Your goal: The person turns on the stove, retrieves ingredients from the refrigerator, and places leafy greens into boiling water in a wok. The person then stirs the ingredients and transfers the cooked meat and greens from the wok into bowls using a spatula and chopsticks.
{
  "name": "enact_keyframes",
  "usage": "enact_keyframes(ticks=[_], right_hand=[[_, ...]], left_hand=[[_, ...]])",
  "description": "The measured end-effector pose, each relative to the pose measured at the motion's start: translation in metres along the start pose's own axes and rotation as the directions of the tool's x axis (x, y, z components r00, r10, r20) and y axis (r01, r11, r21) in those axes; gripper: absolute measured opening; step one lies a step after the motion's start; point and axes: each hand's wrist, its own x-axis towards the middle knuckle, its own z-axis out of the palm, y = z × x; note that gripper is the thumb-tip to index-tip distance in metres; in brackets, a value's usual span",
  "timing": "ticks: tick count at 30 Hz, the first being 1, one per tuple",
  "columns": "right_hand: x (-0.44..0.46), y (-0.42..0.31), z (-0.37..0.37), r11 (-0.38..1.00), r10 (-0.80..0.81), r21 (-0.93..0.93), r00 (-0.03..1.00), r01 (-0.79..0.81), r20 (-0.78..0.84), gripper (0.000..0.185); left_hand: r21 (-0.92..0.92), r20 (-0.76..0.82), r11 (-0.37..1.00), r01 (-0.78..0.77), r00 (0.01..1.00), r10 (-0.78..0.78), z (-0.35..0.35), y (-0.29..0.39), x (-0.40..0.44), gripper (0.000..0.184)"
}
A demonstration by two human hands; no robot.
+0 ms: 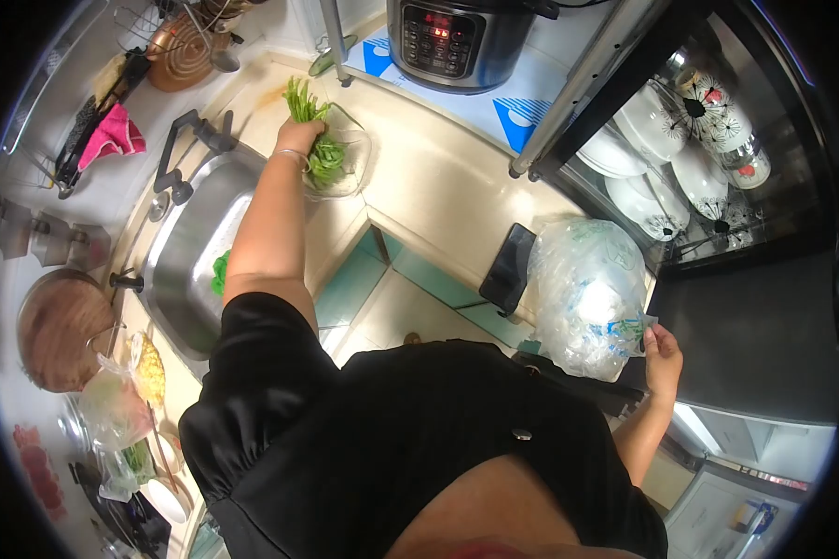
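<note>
My left hand (298, 137) is wrapped round a bunch of leafy greens (327, 160), stems pointing up toward the back wall. The leaves hang over a clear container (358, 158) on the counter beside the sink. Far to the right, my right hand (663, 359) pinches the edge of a crumpled, translucent plastic bag (587, 289) with blue and green print. This bag sits full on the counter; its contents cannot be made out. A dark phone (509, 268) lies against the bag's left side.
A steel sink (182, 252) with a dark faucet (179, 154) is at left, a green leaf (220, 272) in it. An electric pressure cooker (457, 42) stands at the back. A dish cabinet (718, 177) with bowls borders the right. A round wooden board (68, 328) is far left.
</note>
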Motion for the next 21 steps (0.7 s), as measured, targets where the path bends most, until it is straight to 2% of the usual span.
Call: enact_keyframes(ticks=[1,3,4,11,14,16,17,19,21], right_hand=[[0.0,-0.004,-0.001,1.0,-0.007,0.006,1.0,0.007,0.007,0.033],[-0.001,-0.012,-0.004,0.999,-0.029,-0.025,0.999,0.028,-0.018,0.032],[-0.001,-0.013,-0.005,1.0,-0.024,-0.012,1.0,0.024,-0.018,0.032],[-0.002,-0.027,-0.01,0.996,-0.079,-0.032,0.996,0.077,-0.046,0.031],[0.004,-0.022,-0.016,0.987,-0.159,-0.023,0.984,0.158,-0.084,0.029],[0.009,-0.023,-0.021,0.963,-0.213,0.14,0.97,0.229,-0.119,0.026],[0.012,-0.024,-0.022,0.958,-0.234,0.144,0.967,0.247,-0.104,0.026],[0.017,-0.028,-0.023,0.893,-0.286,0.306,0.942,0.329,-0.176,0.023],[0.017,-0.043,-0.022,0.852,-0.346,0.352,0.921,0.389,-0.18,0.023]], left_hand=[[0.001,-0.01,1.0,-0.005,1.0,0.005,-0.002,0.002,0.0,0.021],[-0.317,0.103,0.941,0.118,0.991,-0.089,-0.005,0.004,0.0,0.023],[-0.371,0.134,0.917,0.148,0.985,-0.104,-0.004,0.01,-0.007,0.02],[-0.522,0.224,0.819,0.238,0.965,-0.137,0.0,0.029,-0.027,0.02],[-0.582,0.248,0.775,0.246,0.961,-0.119,-0.005,0.037,-0.044,0.02],[-0.626,0.297,0.739,0.251,0.952,-0.071,-0.012,0.045,-0.07,0.019],[-0.638,0.273,0.734,0.231,0.96,-0.065,-0.016,0.046,-0.084,0.019],[-0.693,0.237,0.686,0.223,0.969,-0.075,-0.026,0.05,-0.115,0.02],[-0.717,0.177,0.675,0.172,0.982,-0.062,-0.037,0.054,-0.157,0.021]])
